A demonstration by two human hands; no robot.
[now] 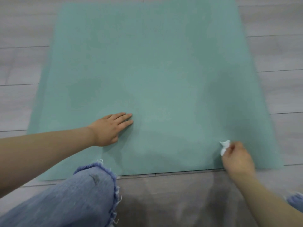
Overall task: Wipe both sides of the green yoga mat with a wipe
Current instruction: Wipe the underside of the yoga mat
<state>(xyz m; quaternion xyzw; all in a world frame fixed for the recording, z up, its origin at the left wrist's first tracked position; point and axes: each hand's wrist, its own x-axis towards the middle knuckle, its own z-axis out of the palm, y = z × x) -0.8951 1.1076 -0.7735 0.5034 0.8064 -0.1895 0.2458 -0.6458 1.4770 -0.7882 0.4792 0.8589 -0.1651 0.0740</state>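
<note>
The green yoga mat (pixel 152 71) lies flat on the floor and runs away from me past the top of the view. My left hand (pixel 109 128) rests flat on it with straight fingers, near the middle of its near end. A crumpled white wipe (pixel 224 146) is pinched in my right hand (pixel 237 158), which sits on the mat close to its near right corner. Darker, damp-looking patches show across the mat's surface.
Grey wood-look floor planks (pixel 278 51) surround the mat on both sides and in front. My left knee in frayed blue jeans (pixel 82 194) overlaps the mat's near left edge; a bit of the other jeans leg (pixel 295 202) shows at lower right.
</note>
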